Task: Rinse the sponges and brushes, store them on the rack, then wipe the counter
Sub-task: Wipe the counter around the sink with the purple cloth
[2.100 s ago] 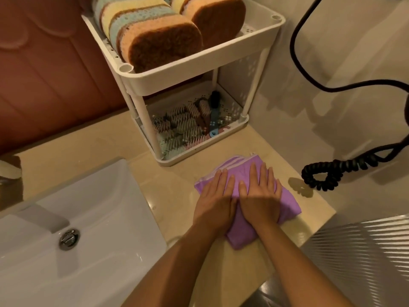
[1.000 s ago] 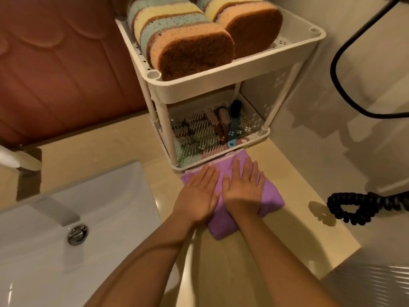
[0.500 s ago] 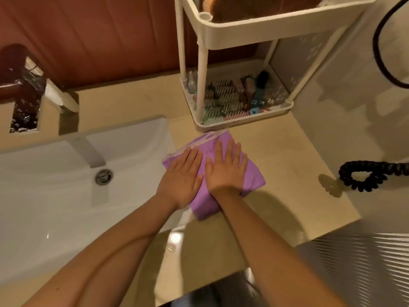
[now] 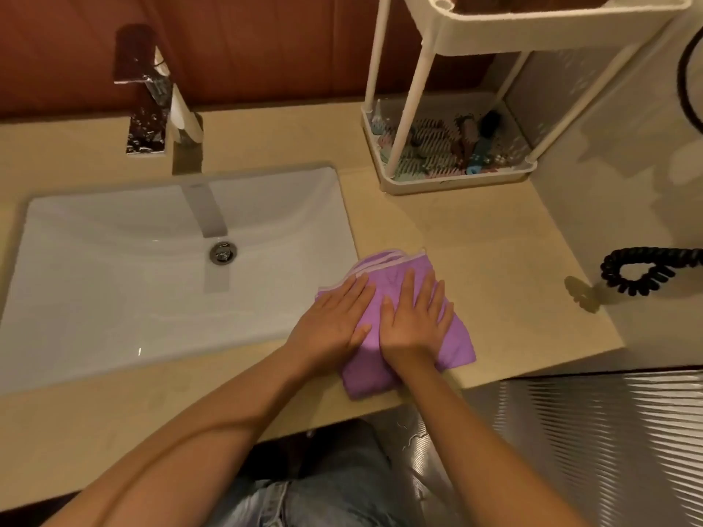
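We see both hands pressed flat on a folded purple cloth point(image 4: 412, 329), fingers straight and spread, gripping nothing — the left hand point(image 4: 333, 323) covers the cloth's left part, the right hand point(image 4: 416, 323) its middle and right, thumbs nearly touching. The cloth lies on the beige counter point(image 4: 490, 237), just beside the right rim of the white sink point(image 4: 49, 268), its white-piped edge pointing away from us and its near corner close to the counter's front edge.

Beyond the cloth, toward the back right corner, stands the white two-tier rack point(image 4: 456, 182). In its lower tray we can make out several brushes point(image 4: 433, 150) lying together, bristles pale and striped, with a dark handle and a blue piece among them. Of the upper tray we see only the rim and a sliver of something brown at the top edge — too little for us to tell what it is.

Behind the sink rises the chrome faucet point(image 4: 148, 93), spotted with droplets. At the right, a black coiled cord point(image 4: 639, 270) hangs at the pale wall, well apart from the cloth.
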The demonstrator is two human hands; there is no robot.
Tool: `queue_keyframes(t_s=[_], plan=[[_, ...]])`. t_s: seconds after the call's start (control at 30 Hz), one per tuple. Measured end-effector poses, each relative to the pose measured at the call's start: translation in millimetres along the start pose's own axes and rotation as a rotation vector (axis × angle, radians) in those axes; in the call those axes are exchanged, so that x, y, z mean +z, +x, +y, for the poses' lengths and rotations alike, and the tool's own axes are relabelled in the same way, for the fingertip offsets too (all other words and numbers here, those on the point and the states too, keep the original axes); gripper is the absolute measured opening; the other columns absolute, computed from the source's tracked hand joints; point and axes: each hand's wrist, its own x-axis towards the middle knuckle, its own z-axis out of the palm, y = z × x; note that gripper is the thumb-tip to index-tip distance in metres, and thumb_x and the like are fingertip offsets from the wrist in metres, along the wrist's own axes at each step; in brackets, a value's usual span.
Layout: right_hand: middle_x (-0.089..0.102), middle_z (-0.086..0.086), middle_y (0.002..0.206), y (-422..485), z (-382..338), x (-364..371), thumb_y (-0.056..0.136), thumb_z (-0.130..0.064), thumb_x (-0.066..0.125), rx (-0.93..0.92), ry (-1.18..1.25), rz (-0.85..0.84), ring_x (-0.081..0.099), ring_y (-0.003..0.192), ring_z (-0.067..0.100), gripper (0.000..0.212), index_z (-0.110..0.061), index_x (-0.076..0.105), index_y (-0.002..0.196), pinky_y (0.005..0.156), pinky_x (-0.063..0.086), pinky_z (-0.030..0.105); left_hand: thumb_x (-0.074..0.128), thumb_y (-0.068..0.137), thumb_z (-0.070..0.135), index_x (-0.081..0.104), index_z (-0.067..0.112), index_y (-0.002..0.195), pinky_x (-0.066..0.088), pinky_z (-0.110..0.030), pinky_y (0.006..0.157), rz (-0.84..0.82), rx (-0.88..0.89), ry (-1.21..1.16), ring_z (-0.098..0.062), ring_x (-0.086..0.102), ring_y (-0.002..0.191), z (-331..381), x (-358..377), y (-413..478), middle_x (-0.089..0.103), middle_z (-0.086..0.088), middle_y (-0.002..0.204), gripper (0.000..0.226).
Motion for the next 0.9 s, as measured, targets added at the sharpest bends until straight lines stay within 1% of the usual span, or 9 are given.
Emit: queue_keyframes(t_s=[0.1,0.2,0.27,0.33,0.43,0.6,0.7,0.83,0.9], plan=[[0.001,0.012,0.159,-27.9,-6.0,-2.3,0.070,-0.056,-0.008,-0.015,0.029,-0.054,-0.001,0.147,0.029,0.088,-0.022,0.005,0.150,0.117,0.000,0.041,0.007,0.087,0.046,-0.004,0.021,0.150,-0.007,-0.024,0.114,-0.003,0.025,0.058,-0.009,-0.006,0.146,-10.6,2.3,-26.1,-0.007,0.002,0.159,0.068],[0.004,0.013,0.159,-52.2,-13.4,-7.8,0.079,-0.052,0.010,-0.056,-0.053,-0.155,0.004,0.146,0.030,0.078,-0.021,0.004,0.150,0.115,0.010,0.041,-0.006,0.079,0.052,-0.002,0.021,0.150,-0.005,-0.027,0.115,0.008,0.054,0.143,-0.012,-0.003,0.147,-22.7,3.4,-51.3,-0.003,0.001,0.159,0.077],[0.012,0.016,0.156,-61.0,-22.1,-14.0,0.086,-0.052,0.019,-0.091,-0.115,-0.190,0.017,0.141,0.034,0.073,-0.018,0.009,0.150,0.110,0.022,0.042,-0.005,0.080,0.054,0.001,0.020,0.150,-0.002,-0.030,0.116,0.015,0.073,0.171,-0.014,0.001,0.147,-33.2,3.2,-66.0,0.002,0.000,0.159,0.078],[0.025,0.017,0.149,-69.2,-35.4,-17.1,0.092,-0.050,0.033,-0.168,-0.203,-0.208,0.031,0.129,0.034,0.066,-0.017,0.015,0.147,0.102,0.031,0.039,-0.009,0.085,0.060,-0.001,0.020,0.149,-0.002,-0.031,0.116,0.030,0.069,0.181,-0.014,0.001,0.147,-45.4,2.4,-84.2,0.001,0.002,0.158,0.076],[0.036,0.015,0.138,-78.3,-51.9,-19.0,0.092,-0.050,0.040,-0.297,-0.287,-0.236,0.040,0.120,0.030,0.061,-0.018,0.021,0.141,0.097,0.035,0.036,-0.014,0.081,0.060,-0.012,0.025,0.144,-0.008,-0.027,0.115,0.035,0.040,0.189,-0.009,-0.009,0.144,-68.6,1.6,-107.4,-0.009,0.008,0.153,0.072],[0.038,0.015,0.136,-95.2,-86.8,-18.3,0.092,-0.048,0.042,-0.483,-0.304,-0.316,0.043,0.118,0.030,0.057,-0.018,0.028,0.139,0.095,0.038,0.037,-0.008,0.087,0.058,-0.007,0.027,0.145,-0.009,-0.027,0.113,0.029,-0.018,0.217,-0.012,-0.002,0.146,-106.7,-7.2,-153.1,-0.004,0.009,0.153,0.066],[0.040,0.017,0.134,-101.8,-108.7,-16.8,0.096,-0.039,0.036,-0.533,-0.235,-0.372,0.046,0.115,0.032,0.048,-0.014,0.035,0.137,0.092,0.041,0.037,0.002,0.089,0.057,-0.004,0.029,0.148,-0.013,-0.027,0.112,0.026,-0.090,0.212,-0.010,-0.003,0.146,-118.2,-17.7,-173.9,-0.003,0.009,0.156,0.066],[0.045,0.019,0.127,-107.7,-140.7,-12.1,0.100,-0.027,0.030,-0.567,-0.193,-0.460,0.051,0.111,0.034,0.039,-0.006,0.045,0.129,0.088,0.042,0.035,0.028,0.098,0.033,0.009,0.023,0.150,-0.009,-0.031,0.115,0.091,-0.280,0.059,-0.011,-0.003,0.146,-112.6,-25.0,-187.9,0.003,0.002,0.159,0.057],[0.047,0.019,0.125,-105.6,-148.7,-10.2,0.099,-0.021,0.032,-0.598,-0.207,-0.487,0.052,0.111,0.034,0.035,-0.005,0.049,0.124,0.087,0.042,0.035,0.030,0.099,0.027,0.006,0.017,0.151,-0.008,-0.028,0.115,0.199,-0.378,-0.032,-0.012,-0.004,0.146,-97.4,-19.6,-189.3,0.000,-0.002,0.159,0.057]])
